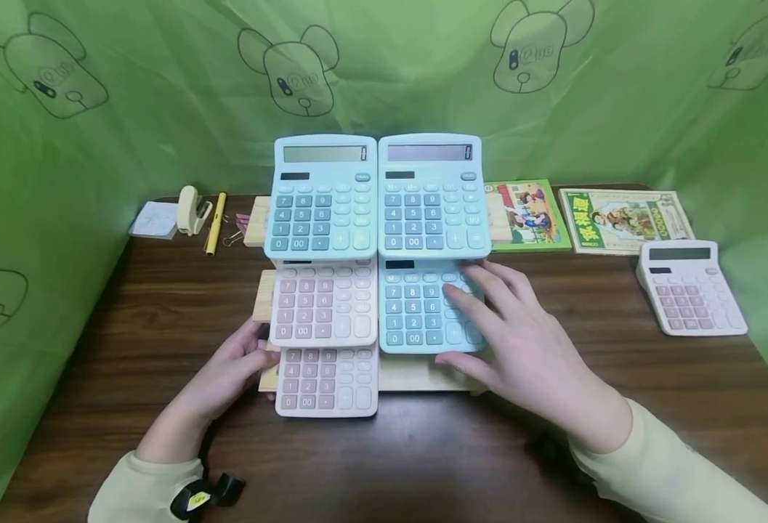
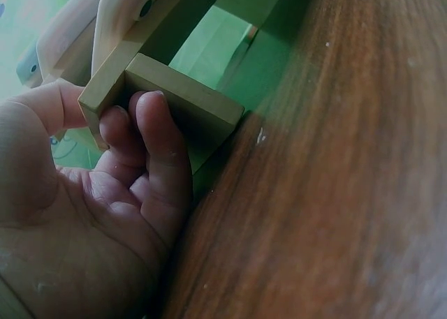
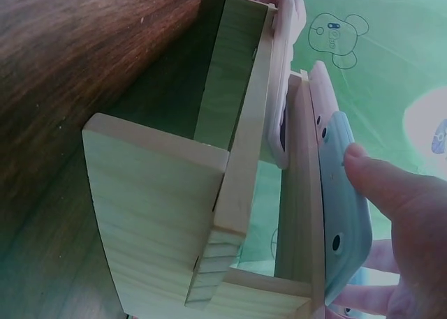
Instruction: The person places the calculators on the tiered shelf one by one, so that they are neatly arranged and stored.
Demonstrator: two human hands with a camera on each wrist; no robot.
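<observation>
A stepped wooden rack (image 1: 423, 375) carries calculators in three tiers. My left hand (image 1: 227, 370) grips the left end of its lowest step, thumb on top and fingers curled beneath the wooden board (image 2: 185, 88). On the middle tier, my right hand (image 1: 521, 341) holds a blue calculator (image 1: 413, 309), its thumb at the near edge and other fingers over the right-hand keys and far side. Left of that lies a pink calculator (image 1: 305, 305), with another pink calculator (image 1: 308, 381) below it. Two blue calculators, one left (image 1: 321, 218) and one right (image 1: 432, 218), fill the top tier.
Another pink calculator (image 1: 691, 290) lies on the table's right side. Behind it are a green-bordered booklet (image 1: 625, 218) and a picture book (image 1: 530, 214). At the back left are a paper pad (image 1: 153, 219), a white stapler-like item (image 1: 190, 211), a yellow pen (image 1: 216, 225) and clips.
</observation>
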